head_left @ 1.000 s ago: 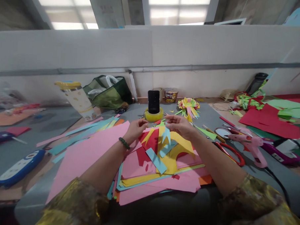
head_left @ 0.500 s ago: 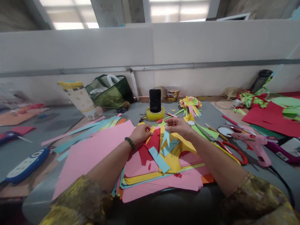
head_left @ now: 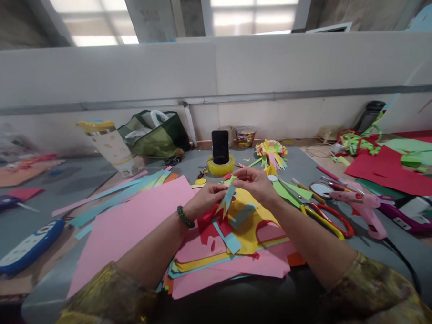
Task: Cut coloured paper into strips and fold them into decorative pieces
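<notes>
My left hand [head_left: 210, 200] and my right hand [head_left: 254, 185] meet over the paper pile, fingers pinched round small notched paper strips [head_left: 229, 196] in light blue and yellow that hang down between them. Under the hands lie a yellow sheet [head_left: 250, 237] with a curved cutout, a red piece [head_left: 205, 228] and a loose light blue strip [head_left: 231, 242]. Pink sheets [head_left: 196, 280] form the bottom of the stack. The fingertips partly hide the top of the strips.
Scissors [head_left: 331, 219], a pink glue gun [head_left: 367, 207] and red paper [head_left: 383, 169] are on the right. Behind stand a phone [head_left: 220, 147] in a yellow tape roll [head_left: 221, 167] and a paper flower [head_left: 272, 152]. A cup [head_left: 111, 148] and a green bag [head_left: 156, 133] are at the back left.
The yellow strip has come together with the light blue one between my hands, which are now closer to each other. The view has shifted slightly.
</notes>
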Demonstrator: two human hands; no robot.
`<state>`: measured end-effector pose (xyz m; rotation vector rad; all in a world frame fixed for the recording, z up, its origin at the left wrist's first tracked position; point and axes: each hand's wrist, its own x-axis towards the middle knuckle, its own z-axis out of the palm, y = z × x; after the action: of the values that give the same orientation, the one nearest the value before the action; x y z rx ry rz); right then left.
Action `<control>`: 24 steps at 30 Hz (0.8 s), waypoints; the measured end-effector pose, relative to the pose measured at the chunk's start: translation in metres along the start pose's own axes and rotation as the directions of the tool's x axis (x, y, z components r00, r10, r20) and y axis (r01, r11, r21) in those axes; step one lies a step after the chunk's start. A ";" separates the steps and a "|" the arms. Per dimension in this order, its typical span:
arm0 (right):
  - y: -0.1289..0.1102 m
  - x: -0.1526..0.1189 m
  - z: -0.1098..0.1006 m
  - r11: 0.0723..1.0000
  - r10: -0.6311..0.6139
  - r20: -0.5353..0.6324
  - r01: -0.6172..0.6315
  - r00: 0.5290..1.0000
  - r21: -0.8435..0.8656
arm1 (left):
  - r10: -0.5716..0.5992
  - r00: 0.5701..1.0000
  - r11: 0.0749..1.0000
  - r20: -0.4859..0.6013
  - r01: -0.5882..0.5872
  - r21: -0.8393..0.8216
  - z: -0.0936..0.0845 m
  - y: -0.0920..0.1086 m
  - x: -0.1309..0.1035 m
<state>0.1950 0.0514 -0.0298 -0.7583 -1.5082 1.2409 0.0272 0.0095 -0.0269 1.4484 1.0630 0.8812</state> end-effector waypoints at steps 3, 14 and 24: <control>0.003 0.002 0.000 0.999 -0.021 -0.074 0.018 0.997 -0.043 | 0.002 0.999 0.999 0.034 -0.001 -0.037 0.003 0.003 -0.001; 0.008 0.001 0.003 0.995 -0.032 -0.092 0.023 0.995 -0.101 | -0.029 0.999 0.998 -0.015 0.028 -0.052 0.007 0.002 -0.002; 0.006 -0.003 0.004 0.969 -0.160 -0.057 0.145 0.986 -0.202 | 0.104 0.994 0.982 0.028 -0.098 -0.158 0.009 -0.002 0.000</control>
<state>0.1915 0.0489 -0.0364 -0.7918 -1.6135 0.9491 0.0355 0.0065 -0.0305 1.3904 0.8791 0.9854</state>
